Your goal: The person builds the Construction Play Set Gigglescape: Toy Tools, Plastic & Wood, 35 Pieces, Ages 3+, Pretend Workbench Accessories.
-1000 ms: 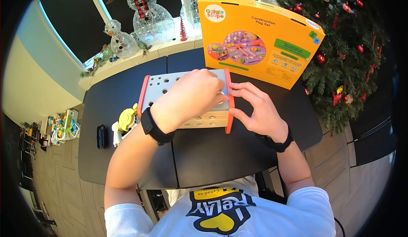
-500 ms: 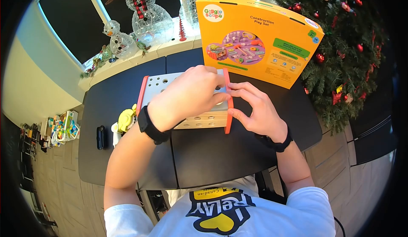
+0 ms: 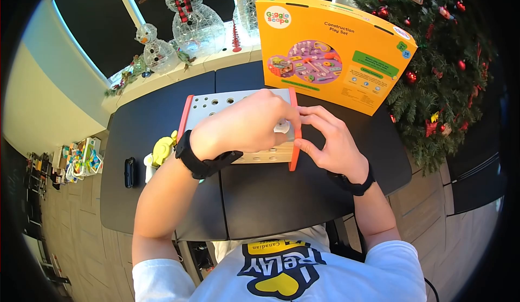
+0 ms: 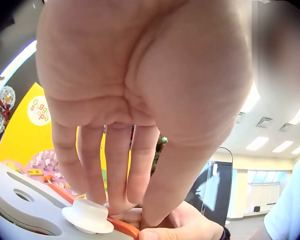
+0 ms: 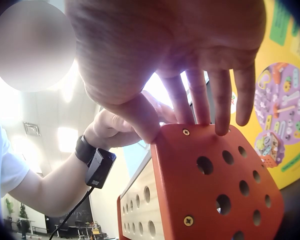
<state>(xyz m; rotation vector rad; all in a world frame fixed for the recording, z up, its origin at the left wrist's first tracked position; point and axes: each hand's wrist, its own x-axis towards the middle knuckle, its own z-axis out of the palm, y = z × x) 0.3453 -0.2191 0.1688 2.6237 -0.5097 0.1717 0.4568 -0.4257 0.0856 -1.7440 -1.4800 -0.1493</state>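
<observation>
On the table stands a toy toolbox with a grey perforated top [image 3: 216,97], wooden sides and red end panels [image 5: 217,185]. My left hand [image 3: 246,120] arches over its right half, fingers pointing down toward the right end panel. Beneath that palm, a white flanged piece [image 4: 88,216] lies tilted on the grey top, beside the fingers and not between their tips. My right hand [image 3: 330,142] rests on the right end panel, fingertips at its top edge and thumb at the front corner. The tips of both hands come close together there.
A yellow play-set box [image 3: 336,53] stands behind the toolbox. A light green and white toy [image 3: 162,150] sits at its left, with a small black case [image 3: 129,172] farther left on the black table [image 3: 281,193]. A decorated tree [image 3: 433,85] is at right.
The left hand's fingers have shifted slightly right, toward the red panel, and the white piece now shows below them. The right hand stays on the toolbox's end.
</observation>
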